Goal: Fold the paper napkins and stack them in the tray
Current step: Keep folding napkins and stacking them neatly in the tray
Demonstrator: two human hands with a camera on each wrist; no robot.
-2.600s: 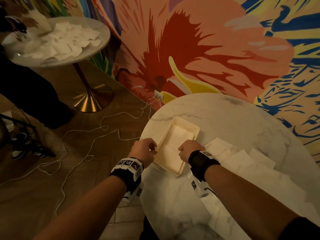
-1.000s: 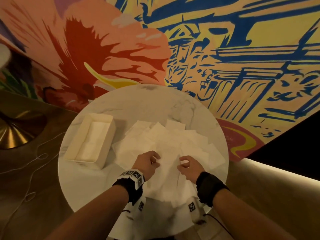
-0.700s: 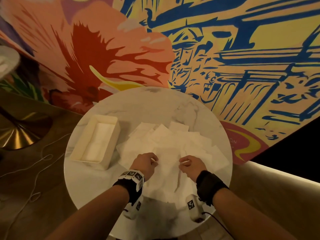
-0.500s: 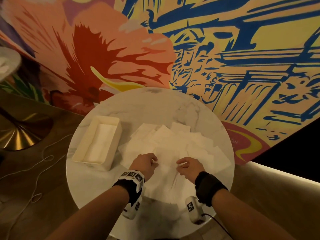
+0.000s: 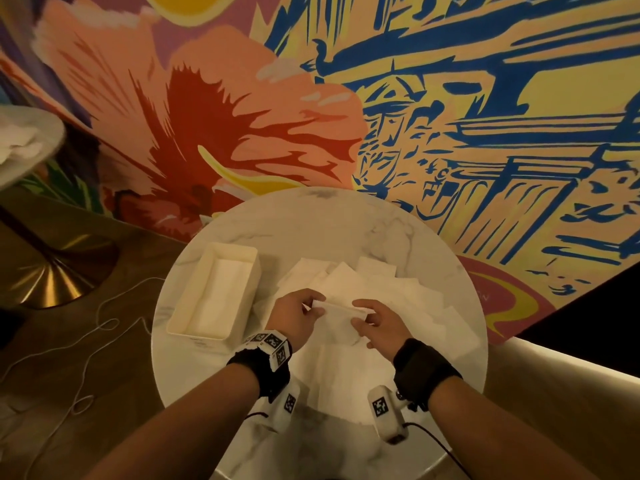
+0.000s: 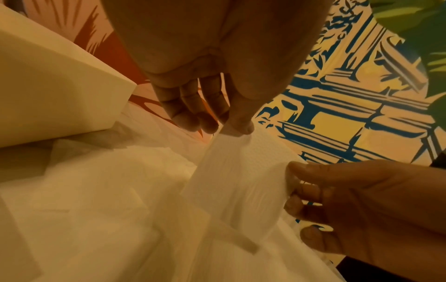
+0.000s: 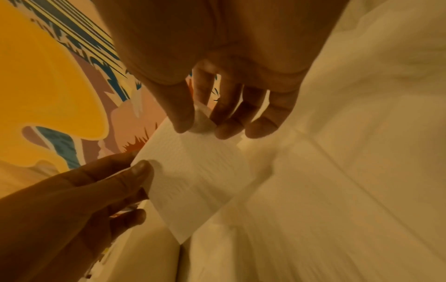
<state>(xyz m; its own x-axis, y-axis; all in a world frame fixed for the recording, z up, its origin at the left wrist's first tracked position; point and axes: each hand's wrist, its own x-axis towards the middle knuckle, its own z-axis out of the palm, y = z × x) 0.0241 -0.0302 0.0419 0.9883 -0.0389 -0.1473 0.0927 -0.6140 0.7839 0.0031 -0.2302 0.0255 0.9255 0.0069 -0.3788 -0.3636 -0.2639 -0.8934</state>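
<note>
A white paper napkin (image 5: pixel 337 318) hangs lifted between my two hands above the table. My left hand (image 5: pixel 298 315) pinches its left top corner with thumb and fingers; the wrist view shows the same napkin (image 6: pixel 237 171) under the left hand (image 6: pixel 226 129). My right hand (image 5: pixel 375 322) pinches the right top corner, and its wrist view shows the napkin (image 7: pixel 195 171) below the right hand (image 7: pixel 200 126). A cream rectangular tray (image 5: pixel 194 289) stands left of my hands with folded napkins inside. Several loose napkins (image 5: pixel 398 289) lie spread under and beyond my hands.
The round marble table (image 5: pixel 311 223) stands against a painted wall (image 5: pixel 346 98). Another table (image 5: pixel 24 143) with napkins is at far left on a brass foot (image 5: pixel 52 271). A white cable (image 5: pixel 93 341) lies on the wooden floor. A lit bench edge (image 5: pixel 571 375) runs at right.
Earlier my hands were at the tray; then they moved to the loose pile, pinched one napkin and lifted its top edge off the pile.
</note>
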